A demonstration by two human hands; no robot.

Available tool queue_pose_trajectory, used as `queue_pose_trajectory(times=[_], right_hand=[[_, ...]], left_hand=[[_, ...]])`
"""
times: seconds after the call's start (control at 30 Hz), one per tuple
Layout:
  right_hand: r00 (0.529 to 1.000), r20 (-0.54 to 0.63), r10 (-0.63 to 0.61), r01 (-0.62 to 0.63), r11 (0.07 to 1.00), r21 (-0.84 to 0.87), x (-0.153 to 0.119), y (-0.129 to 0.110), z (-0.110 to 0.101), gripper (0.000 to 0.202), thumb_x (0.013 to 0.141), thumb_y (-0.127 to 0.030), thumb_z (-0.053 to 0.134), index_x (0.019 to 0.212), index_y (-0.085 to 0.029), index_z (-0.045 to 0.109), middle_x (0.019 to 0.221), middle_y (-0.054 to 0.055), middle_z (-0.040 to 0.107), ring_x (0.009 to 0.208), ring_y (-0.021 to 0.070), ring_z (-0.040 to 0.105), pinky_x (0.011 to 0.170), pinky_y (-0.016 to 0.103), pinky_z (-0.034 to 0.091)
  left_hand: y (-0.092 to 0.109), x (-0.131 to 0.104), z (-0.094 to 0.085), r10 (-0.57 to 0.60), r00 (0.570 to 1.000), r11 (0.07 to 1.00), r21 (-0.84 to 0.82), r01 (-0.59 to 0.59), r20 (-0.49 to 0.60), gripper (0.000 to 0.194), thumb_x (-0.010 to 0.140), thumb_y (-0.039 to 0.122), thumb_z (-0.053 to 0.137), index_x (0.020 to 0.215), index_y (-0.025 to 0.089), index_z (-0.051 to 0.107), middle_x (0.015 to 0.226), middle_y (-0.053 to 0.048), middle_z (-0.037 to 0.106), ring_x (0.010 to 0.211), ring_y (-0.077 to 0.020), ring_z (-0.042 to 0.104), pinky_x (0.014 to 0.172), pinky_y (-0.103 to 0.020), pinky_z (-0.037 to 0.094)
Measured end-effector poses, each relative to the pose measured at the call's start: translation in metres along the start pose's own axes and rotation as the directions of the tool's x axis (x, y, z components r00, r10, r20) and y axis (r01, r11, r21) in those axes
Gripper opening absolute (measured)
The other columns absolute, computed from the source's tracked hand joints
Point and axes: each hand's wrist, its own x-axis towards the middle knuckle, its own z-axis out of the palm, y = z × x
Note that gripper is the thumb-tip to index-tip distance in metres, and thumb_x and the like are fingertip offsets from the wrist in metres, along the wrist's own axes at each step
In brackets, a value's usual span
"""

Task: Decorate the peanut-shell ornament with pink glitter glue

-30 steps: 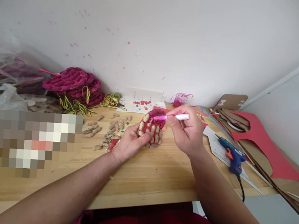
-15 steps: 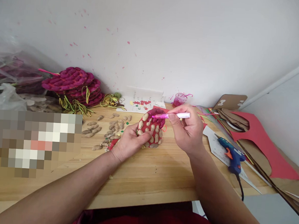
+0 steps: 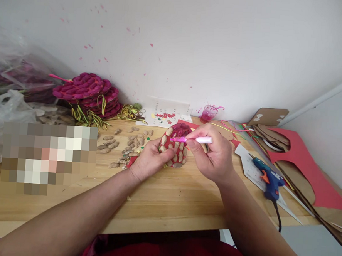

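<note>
My left hand (image 3: 152, 156) grips the lower left edge of a round red piece covered with peanuts (image 3: 180, 156), its thumb lying over the front. Magenta paint coats the peanuts along the top of that piece, while the lower ones are bare tan shell. A white-handled paintbrush (image 3: 203, 139) is pinched in my right hand (image 3: 211, 153), and its pink tip meets the left part of the piece. Loose peanuts (image 3: 135, 141) are scattered on the table left of the piece.
A stack of magenta peanut-covered pieces (image 3: 88, 90) with yellow-green yarn stands at the back left. Behind my hands are a cup of pink paint (image 3: 208, 114) and a paper with stars (image 3: 165, 118). On the right lie a blue glue gun (image 3: 269, 178) and red card (image 3: 310, 163).
The brush tip has moved left and down across the piece, onto peanuts lower than before. My right hand has shifted slightly down with it. The camera view has turned slightly.
</note>
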Motion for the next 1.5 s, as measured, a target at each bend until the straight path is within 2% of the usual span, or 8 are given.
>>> queue_pose_trajectory(times=[0.13, 0.27, 0.43, 0.53, 0.97, 1.2, 1.5], right_hand=[[0.999, -0.027, -0.020, 0.020, 1.000, 0.010, 0.0005, 0.0023, -0.0007, 0.006, 0.094, -0.019, 0.065, 0.094, -0.024, 0.063, 0.086, 0.001, 0.072, 0.078, 0.0164, 0.067, 0.070, 0.032, 0.051], [1.000, 0.009, -0.001, 0.001, 0.999, -0.049, 0.0011, 0.0025, -0.0010, 0.006, 0.094, -0.019, 0.065, 0.093, -0.024, 0.063, 0.086, 0.001, 0.073, 0.078, 0.0168, 0.067, 0.071, 0.033, 0.051], [0.998, -0.024, -0.065, 0.064, 0.997, -0.047, 0.0015, 0.0026, -0.0013, 0.009, 0.093, -0.016, 0.065, 0.095, -0.024, 0.063, 0.086, 0.001, 0.073, 0.081, 0.0174, 0.066, 0.074, 0.034, 0.051], [0.999, 0.007, -0.037, 0.038, 0.998, -0.056, 0.0004, 0.0015, -0.0002, 0.006, 0.095, -0.018, 0.063, 0.095, -0.025, 0.063, 0.086, 0.001, 0.073, 0.079, 0.0173, 0.067, 0.071, 0.033, 0.051], [0.995, 0.073, -0.071, 0.074, 0.996, -0.047, -0.0021, -0.0023, 0.0033, 0.006, 0.094, -0.019, 0.065, 0.095, -0.024, 0.062, 0.085, 0.000, 0.072, 0.080, 0.0171, 0.065, 0.071, 0.032, 0.051], [0.991, 0.116, -0.063, 0.071, 0.995, -0.070, -0.0019, -0.0036, 0.0014, 0.006, 0.095, -0.020, 0.064, 0.091, -0.024, 0.061, 0.080, 0.000, 0.070, 0.076, 0.0166, 0.063, 0.070, 0.032, 0.051], [0.996, 0.070, -0.055, 0.059, 0.997, -0.059, -0.0008, -0.0012, 0.0039, 0.006, 0.094, -0.018, 0.065, 0.092, -0.023, 0.063, 0.082, 0.000, 0.072, 0.076, 0.0153, 0.065, 0.070, 0.030, 0.051]], left_hand=[[0.0019, -0.0003, -0.0005, -0.009, 1.000, 0.999, 0.046, 0.009, -0.007, 0.014, 0.079, 0.030, 0.073, 0.083, 0.017, 0.071, 0.074, -0.002, 0.073, 0.063, -0.0141, 0.062, 0.064, -0.026, 0.052], [0.0029, -0.0008, -0.0001, -0.010, 1.000, 0.996, 0.085, 0.011, -0.019, 0.011, 0.078, 0.027, 0.072, 0.078, 0.017, 0.070, 0.071, 0.000, 0.071, 0.061, -0.0134, 0.061, 0.063, -0.025, 0.050], [0.0005, -0.0002, -0.0010, -0.032, 0.999, 0.996, 0.081, 0.033, -0.016, 0.013, 0.078, 0.029, 0.072, 0.083, 0.017, 0.071, 0.072, -0.001, 0.071, 0.062, -0.0141, 0.062, 0.063, -0.026, 0.050], [-0.0008, 0.0000, -0.0016, -0.025, 1.000, 0.996, 0.088, 0.026, -0.014, 0.014, 0.079, 0.030, 0.073, 0.082, 0.017, 0.069, 0.071, 0.000, 0.070, 0.061, -0.0140, 0.061, 0.063, -0.026, 0.050], [-0.0033, 0.0024, -0.0023, -0.032, 0.998, 0.999, 0.014, 0.032, 0.044, 0.015, 0.083, 0.031, 0.069, 0.080, 0.017, 0.065, 0.069, -0.002, 0.072, 0.060, -0.0152, 0.065, 0.062, -0.027, 0.053], [-0.0007, 0.0034, -0.0028, -0.027, 1.000, 0.999, 0.022, 0.027, 0.008, 0.014, 0.081, 0.030, 0.072, 0.080, 0.017, 0.068, 0.069, -0.001, 0.073, 0.058, -0.0143, 0.065, 0.059, -0.026, 0.052], [0.0003, 0.0037, -0.0030, -0.050, 0.998, 0.999, 0.000, 0.050, 0.034, 0.014, 0.081, 0.030, 0.073, 0.084, 0.017, 0.069, 0.068, -0.001, 0.073, 0.057, -0.0142, 0.065, 0.059, -0.025, 0.053]])
